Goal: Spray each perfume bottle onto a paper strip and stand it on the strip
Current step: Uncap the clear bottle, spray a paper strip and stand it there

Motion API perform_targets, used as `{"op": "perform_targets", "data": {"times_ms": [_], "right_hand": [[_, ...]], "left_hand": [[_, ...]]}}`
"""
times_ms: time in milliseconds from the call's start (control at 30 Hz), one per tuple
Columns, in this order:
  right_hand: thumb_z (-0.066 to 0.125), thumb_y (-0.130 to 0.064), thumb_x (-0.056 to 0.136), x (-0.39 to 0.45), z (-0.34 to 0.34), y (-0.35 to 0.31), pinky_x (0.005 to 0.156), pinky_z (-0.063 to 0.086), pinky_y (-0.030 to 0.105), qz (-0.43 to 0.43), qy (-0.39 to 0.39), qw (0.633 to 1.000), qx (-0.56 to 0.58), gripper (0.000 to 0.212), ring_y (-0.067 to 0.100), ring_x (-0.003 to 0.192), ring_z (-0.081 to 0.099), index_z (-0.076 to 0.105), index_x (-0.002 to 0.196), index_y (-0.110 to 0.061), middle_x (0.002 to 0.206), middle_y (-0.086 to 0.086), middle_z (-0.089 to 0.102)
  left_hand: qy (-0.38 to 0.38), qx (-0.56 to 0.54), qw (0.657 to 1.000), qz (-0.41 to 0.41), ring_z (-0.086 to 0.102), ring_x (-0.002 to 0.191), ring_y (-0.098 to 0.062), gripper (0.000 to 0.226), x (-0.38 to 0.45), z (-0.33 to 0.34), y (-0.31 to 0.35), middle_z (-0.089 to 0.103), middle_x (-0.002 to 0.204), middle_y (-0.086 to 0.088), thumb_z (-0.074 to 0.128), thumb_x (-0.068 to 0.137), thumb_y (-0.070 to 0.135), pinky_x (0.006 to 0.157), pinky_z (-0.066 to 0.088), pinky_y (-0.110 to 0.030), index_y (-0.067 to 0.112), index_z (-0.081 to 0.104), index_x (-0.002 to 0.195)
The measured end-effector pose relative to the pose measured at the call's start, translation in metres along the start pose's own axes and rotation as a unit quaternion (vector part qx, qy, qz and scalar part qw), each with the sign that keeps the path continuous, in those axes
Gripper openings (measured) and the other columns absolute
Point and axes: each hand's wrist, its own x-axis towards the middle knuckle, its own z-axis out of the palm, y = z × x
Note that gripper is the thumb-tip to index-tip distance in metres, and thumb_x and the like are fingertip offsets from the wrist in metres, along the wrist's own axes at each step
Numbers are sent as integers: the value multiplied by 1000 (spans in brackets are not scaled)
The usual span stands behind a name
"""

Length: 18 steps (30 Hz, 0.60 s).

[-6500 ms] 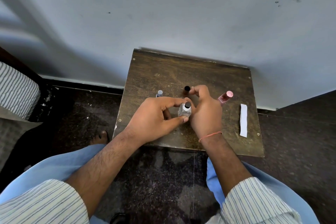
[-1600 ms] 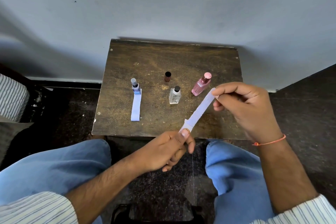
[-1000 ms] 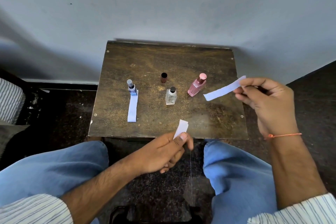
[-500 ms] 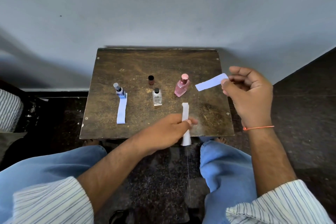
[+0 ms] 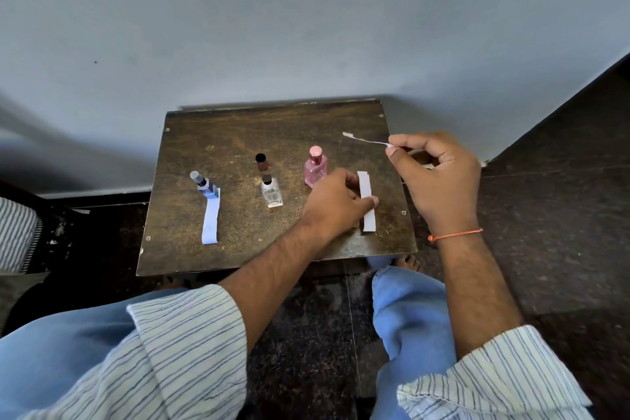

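Observation:
Several small perfume bottles stand on the wooden table (image 5: pixel 238 249). A blue bottle (image 5: pixel 205 185) at the left stands on the far end of a paper strip (image 5: pixel 210 219). In the middle are a dark bottle (image 5: pixel 261 162) and a clear bottle (image 5: pixel 271 192). A pink bottle (image 5: pixel 315 167) stands to their right. My left hand (image 5: pixel 335 203) pinches a white strip (image 5: pixel 366 201) that lies on the table right of the pink bottle. My right hand (image 5: pixel 439 177) pinches another strip (image 5: pixel 364 140), held in the air above the table's right side.
The table stands against a pale wall (image 5: pixel 306 27), with dark floor (image 5: pixel 562 215) around it. My knees in blue trousers (image 5: pixel 409 317) sit just before its front edge. Striped cloth (image 5: pixel 17 232) lies at the far left.
The long strip came apart into two pieces. My left hand carried its piece forward and laid it on the table beside the pink bottle. My right hand still holds the other piece up.

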Motion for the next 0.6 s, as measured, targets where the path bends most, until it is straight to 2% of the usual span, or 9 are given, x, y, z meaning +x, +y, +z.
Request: {"op": "perform_targets", "data": {"times_ms": [133,233,333,433,500,600], "right_hand": [[87,-19,91,1,-2,3,76,53,19,4,0,1000,6,11,5,76,67,85,100,-25,93,-11,77],[88,-22,90,0,-5,4,73,54,18,7,3,1000,11,11,8,74,68,85,99,-28,93,-12,80],[89,-24,89,-2,-8,4,73,59,27,7,2,1000,23,11,13,74,70,85,97,-30,94,-10,81],[89,-21,89,-4,-10,1,73,61,34,-21,15,999,38,13,15,74,71,83,97,-31,93,-8,81],[89,-20,89,-6,-11,-2,72,61,32,-55,26,997,50,14,13,76,72,82,97,-29,92,-8,80],[89,-12,89,-10,-6,-9,71,61,30,-98,23,991,92,21,15,81,75,79,96,-30,94,-5,79]], "left_hand": [[21,4,1000,-16,73,62,-5,40,-3,6,4,75,72,11,91,83,47,74,66,-36,36,59,105],[22,5,1000,-16,75,69,-10,48,-12,6,8,77,77,9,89,85,50,77,67,-44,28,62,118],[16,31,999,-20,78,82,-17,63,-28,0,13,76,91,7,82,92,51,81,68,-49,19,58,140],[17,103,994,-14,74,96,-15,69,-54,-13,17,71,97,13,71,98,54,91,63,-41,15,51,151],[-12,101,995,-15,73,89,-8,58,-78,-23,17,73,95,15,66,101,55,90,63,-38,21,55,147],[-97,-17,994,-40,76,76,-17,23,-114,-43,13,81,98,4,62,108,46,78,69,-42,28,70,120]]}}
